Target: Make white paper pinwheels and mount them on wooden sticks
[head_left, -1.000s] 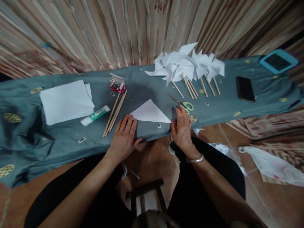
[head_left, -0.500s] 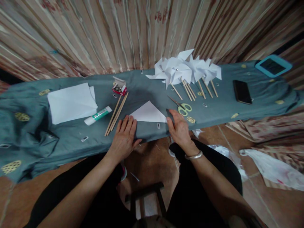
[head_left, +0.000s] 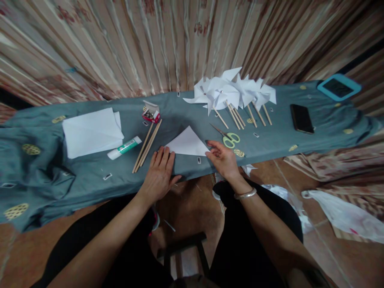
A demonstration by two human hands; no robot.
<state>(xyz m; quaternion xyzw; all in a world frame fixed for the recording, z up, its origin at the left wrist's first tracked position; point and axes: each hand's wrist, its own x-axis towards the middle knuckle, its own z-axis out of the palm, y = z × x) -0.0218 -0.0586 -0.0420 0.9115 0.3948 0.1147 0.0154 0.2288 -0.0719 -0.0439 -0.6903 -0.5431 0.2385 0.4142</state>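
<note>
A sheet of white paper (head_left: 189, 143), folded into a triangle, lies on the cloth-covered table with its peak pointing away from me. My left hand (head_left: 159, 172) rests flat, fingers stretched, with the fingertips on the triangle's left corner. At the right corner, my right hand (head_left: 222, 159) pinches the paper's tip between thumb and fingers. Just beyond that hand lie scissors (head_left: 229, 138) with green handles. Several wooden sticks (head_left: 147, 146) lie left of the triangle, near a small red and white box (head_left: 151, 114) of metal pins.
Several white paper pinwheels (head_left: 231, 90) on sticks are heaped at the back. To the left lie a glue stick (head_left: 124, 148) and white paper sheets (head_left: 93, 132). A phone (head_left: 301, 119) and a blue-framed tablet (head_left: 339, 87) lie right. A curtain (head_left: 168, 44) hangs behind the grey-green cloth (head_left: 99, 188).
My right hand's fingers have curled in from an extended pose to a pinch on the triangle's right corner. The left hand stays in place. The view has shifted slightly.
</note>
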